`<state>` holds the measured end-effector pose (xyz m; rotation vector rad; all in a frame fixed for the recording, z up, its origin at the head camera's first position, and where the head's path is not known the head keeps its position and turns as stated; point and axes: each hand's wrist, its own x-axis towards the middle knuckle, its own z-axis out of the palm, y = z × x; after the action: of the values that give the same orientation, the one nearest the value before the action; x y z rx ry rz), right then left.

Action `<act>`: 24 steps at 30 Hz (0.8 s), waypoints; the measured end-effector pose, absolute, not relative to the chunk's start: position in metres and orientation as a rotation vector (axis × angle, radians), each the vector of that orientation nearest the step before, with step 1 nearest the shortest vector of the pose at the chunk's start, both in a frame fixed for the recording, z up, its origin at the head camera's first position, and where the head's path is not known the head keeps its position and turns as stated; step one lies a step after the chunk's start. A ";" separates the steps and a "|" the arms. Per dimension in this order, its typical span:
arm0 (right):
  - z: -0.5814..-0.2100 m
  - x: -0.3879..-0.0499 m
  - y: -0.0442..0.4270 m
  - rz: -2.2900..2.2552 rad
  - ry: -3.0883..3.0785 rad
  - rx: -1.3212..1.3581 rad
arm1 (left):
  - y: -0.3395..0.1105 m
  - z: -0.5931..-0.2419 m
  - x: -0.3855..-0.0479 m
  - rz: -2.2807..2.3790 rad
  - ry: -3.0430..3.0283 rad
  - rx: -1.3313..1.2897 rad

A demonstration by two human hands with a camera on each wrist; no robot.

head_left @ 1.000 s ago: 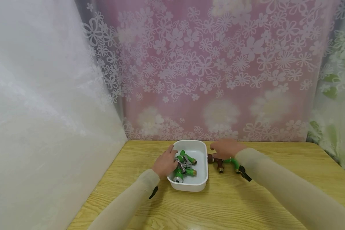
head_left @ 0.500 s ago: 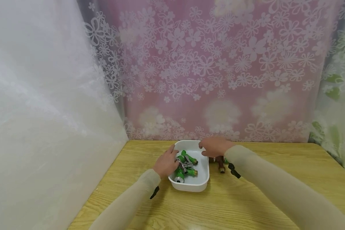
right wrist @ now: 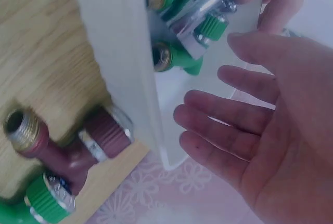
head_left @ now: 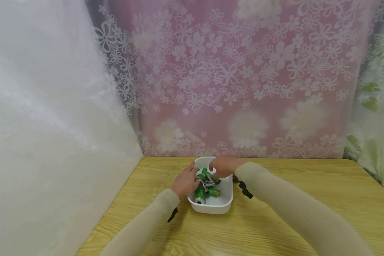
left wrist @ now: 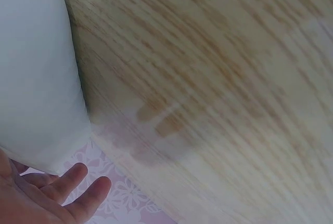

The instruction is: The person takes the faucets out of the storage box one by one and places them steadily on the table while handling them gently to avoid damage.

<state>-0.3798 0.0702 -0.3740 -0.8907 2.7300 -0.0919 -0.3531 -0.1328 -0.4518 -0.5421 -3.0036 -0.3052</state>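
A white plastic tub (head_left: 211,209) stands on the table, with several green and chrome taps inside. My left hand (head_left: 184,182) rests at the tub's left rim; in the left wrist view its fingers (left wrist: 91,198) extend past the tub wall, grasping nothing I can see. My right hand (head_left: 225,167) is over the tub's far right part, fingers slightly bent and spread, palm bare in the right wrist view. Below it lie a chrome tap (right wrist: 195,18) and a green tap with a brass threaded end (right wrist: 177,57). Outside the right wall is a brown tap (right wrist: 73,154), mostly hidden in the head view.
Touching or close to the brown tap is a green fitting (right wrist: 44,198). The wooden table (head_left: 275,213) ends at a pink flowered curtain (head_left: 243,89) behind the tub. A whitish sheet (head_left: 51,124) hangs along the left side.
My right hand has moved left, from above the brown tap to over the tub, its forearm now covering the taps outside. The left hand stays at the left rim.
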 end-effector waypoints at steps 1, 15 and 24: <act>-0.377 -0.381 0.068 -0.095 2.713 -0.891 | -0.133 -0.452 -0.353 -0.303 -3.006 -0.541; -0.387 -0.380 0.045 -0.065 2.576 -0.760 | -0.135 -0.456 -0.356 -0.312 -3.004 -0.547; -0.385 -0.375 0.038 -0.040 2.514 -0.674 | -0.135 -0.455 -0.355 -0.350 -2.995 -0.546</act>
<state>-0.3747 0.0376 -0.3852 -0.6742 2.5137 -0.0401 -0.3548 -0.1346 -0.4551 -0.5461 -2.9953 -0.3501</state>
